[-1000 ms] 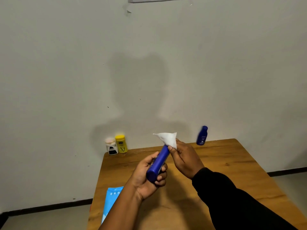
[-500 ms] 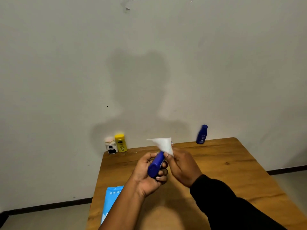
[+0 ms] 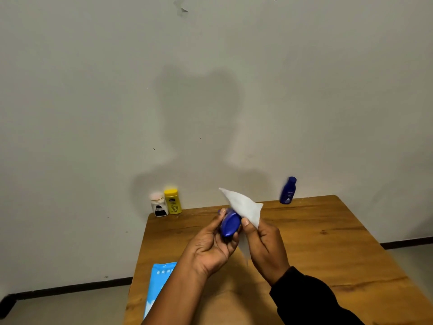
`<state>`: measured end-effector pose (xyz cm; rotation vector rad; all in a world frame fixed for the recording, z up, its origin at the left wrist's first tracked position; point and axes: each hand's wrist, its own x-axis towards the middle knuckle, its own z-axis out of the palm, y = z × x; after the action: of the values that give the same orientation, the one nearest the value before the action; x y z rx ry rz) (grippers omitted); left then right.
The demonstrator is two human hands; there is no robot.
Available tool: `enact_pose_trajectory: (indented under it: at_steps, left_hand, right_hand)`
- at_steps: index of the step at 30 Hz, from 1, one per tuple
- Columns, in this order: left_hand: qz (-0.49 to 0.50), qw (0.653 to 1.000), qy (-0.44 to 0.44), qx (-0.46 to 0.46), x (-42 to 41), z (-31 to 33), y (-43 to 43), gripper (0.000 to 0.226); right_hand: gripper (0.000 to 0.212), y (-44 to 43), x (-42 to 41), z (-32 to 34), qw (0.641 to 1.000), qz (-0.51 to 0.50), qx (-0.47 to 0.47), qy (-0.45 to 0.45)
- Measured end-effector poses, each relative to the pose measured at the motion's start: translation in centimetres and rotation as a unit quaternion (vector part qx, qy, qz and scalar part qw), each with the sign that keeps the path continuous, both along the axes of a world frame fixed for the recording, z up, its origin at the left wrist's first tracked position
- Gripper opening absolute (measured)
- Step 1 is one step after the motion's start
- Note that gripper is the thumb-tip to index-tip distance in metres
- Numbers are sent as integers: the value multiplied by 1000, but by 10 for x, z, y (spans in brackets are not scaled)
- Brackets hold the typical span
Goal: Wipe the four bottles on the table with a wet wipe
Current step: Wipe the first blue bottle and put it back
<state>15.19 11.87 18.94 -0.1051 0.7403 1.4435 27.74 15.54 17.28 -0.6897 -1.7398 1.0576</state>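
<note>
1. Wooden table point(image 3: 328, 242) lies beneath both hands.
2. Left hand point(image 3: 210, 245) grips the dark blue bottle point(image 3: 230, 222), now turned base-on toward the viewer.
3. Right hand point(image 3: 267, 245) pinches the wet wipe point(image 3: 243, 205), now lifted off the bottle, just beside it.

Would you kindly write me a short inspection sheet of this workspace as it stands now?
Surface: wooden table, against the wall.
Job's things: blue bottle in left hand; wet wipe in right hand; small blue bottle, yellow bottle and white bottle upright at the far edge.
Clutter: light blue wipes pack at the near left edge.
Grip: both hands closed on their items.
Cables: nothing seen.
Surroundings: dark skirting, bare floor.
</note>
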Motion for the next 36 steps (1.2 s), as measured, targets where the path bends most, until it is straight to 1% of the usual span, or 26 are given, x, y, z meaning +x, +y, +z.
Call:
enact_pose_trajectory:
  at_steps: [2, 6, 9, 10, 11, 13, 14, 15, 17, 18, 19, 21, 22, 25, 26, 27, 29, 30, 31, 34, 35, 36]
  left_hand:
    - [6, 1000, -8, -5, 2, 1, 3, 24]
    - [17, 999, -43, -18, 7, 1, 7, 43]
    - [19, 997, -53, -42, 9, 0, 10, 53]
    - [18, 996, -74, -44, 8, 0, 11, 57]
    - [13, 994, -99, -42, 8, 1, 10, 57]
    - [11, 991, -131, -35, 9, 6, 8, 49]
    - [18, 991, -131, -38, 9, 9, 7, 45]
    - [25, 991, -124, -46, 9, 10, 7, 45]
    - [27, 993, -102, -48, 8, 10, 8, 58]
    - [23, 995, -91, -43, 8, 10, 9, 66]
    - [19, 996, -76, -40, 10, 10, 8, 70]
    - [22, 998, -49, -39, 13, 14, 6, 58]
    - [27, 998, -47, -36, 13, 14, 6, 52]
    - [60, 993, -91, -34, 10, 9, 7, 47]
    - [73, 992, -93, -34, 9, 5, 7, 42]
    - [89, 992, -76, -43, 7, 1, 6, 37]
    - [117, 991, -26, -52, 6, -7, 4, 49]
    - [123, 991, -13, -54, 5, -10, 3, 49]
    - [128, 990, -7, -60, 5, -8, 3, 41]
    - [162, 986, 1, -42, 2, -5, 7, 13]
    - [164, 986, 14, -28, 1, -5, 7, 8]
    - [156, 987, 27, -15, 0, -7, 8, 16]
  right_hand:
    - [32, 3, 2, 0, 999, -23, 21, -27]
    - [44, 6, 4, -5, 979, -38, 146, -137]
    - [52, 4, 6, -11, 962, -33, 220, -160]
    - [52, 0, 7, -12, 952, -29, 255, -168]
    - [52, -4, 7, -13, 938, -18, 294, -181]
    - [49, -11, 9, -17, 912, 12, 356, -205]
    - [48, -11, 10, -18, 903, 20, 373, -211]
    - [48, -10, 11, -17, 901, 20, 378, -213]
    - [49, -2, 11, -15, 910, -4, 360, -205]
    - [50, 1, 10, -13, 920, -24, 338, -195]
    - [50, 4, 8, -11, 933, -43, 307, -181]
    - [52, 6, 3, -9, 957, -61, 244, -144]
    - [52, 4, 2, -9, 963, -57, 228, -135]
    - [53, -14, 2, -13, 963, -18, 234, -136]
    - [53, -21, 3, -15, 961, -5, 242, -135]
    - [53, -27, 3, -18, 960, 3, 245, -135]
    - [54, -35, 2, -22, 966, 12, 223, -131]
    - [53, -38, 0, -24, 972, 13, 201, -123]
    - [53, -41, -1, -25, 978, 14, 175, -112]
    - [51, -45, 1, -20, 995, 4, 77, -63]
    - [51, -44, 2, -17, 998, -10, 44, -47]
    - [52, -44, 3, -15, 999, -29, 17, -36]
